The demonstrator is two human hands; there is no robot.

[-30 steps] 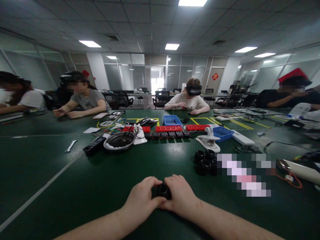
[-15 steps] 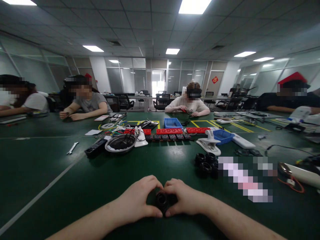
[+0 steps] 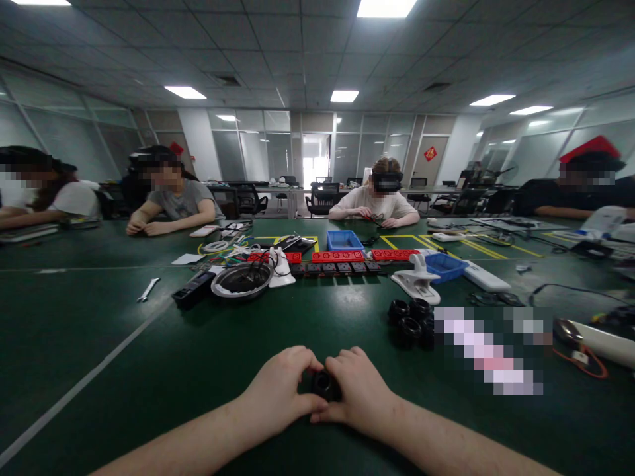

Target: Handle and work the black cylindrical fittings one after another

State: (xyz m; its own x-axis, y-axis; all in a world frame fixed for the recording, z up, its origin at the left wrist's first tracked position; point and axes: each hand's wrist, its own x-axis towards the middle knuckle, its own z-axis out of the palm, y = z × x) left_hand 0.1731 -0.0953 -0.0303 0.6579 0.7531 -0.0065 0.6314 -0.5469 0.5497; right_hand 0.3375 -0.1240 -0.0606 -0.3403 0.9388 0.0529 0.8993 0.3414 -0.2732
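My left hand (image 3: 280, 390) and my right hand (image 3: 358, 390) meet low in the middle of the green table (image 3: 149, 370). Both are closed around a small black ring-shaped part (image 3: 323, 383), which shows between the thumbs and fingertips. A cluster of similar black rings (image 3: 411, 320) lies on the table a short way to the right and beyond my right hand.
Beyond my hands lie a round metal dish (image 3: 241, 280), a black power strip (image 3: 194, 289), red and black socket strips (image 3: 342, 262), blue trays (image 3: 344, 239), a white clamp (image 3: 417, 281) and a wrench (image 3: 147, 289). Several people sit around the table's far and side edges.
My hands stay together on the black ring, with the fingers shifting slightly around it. The view tilts a little up and down; nothing else on the table has moved.
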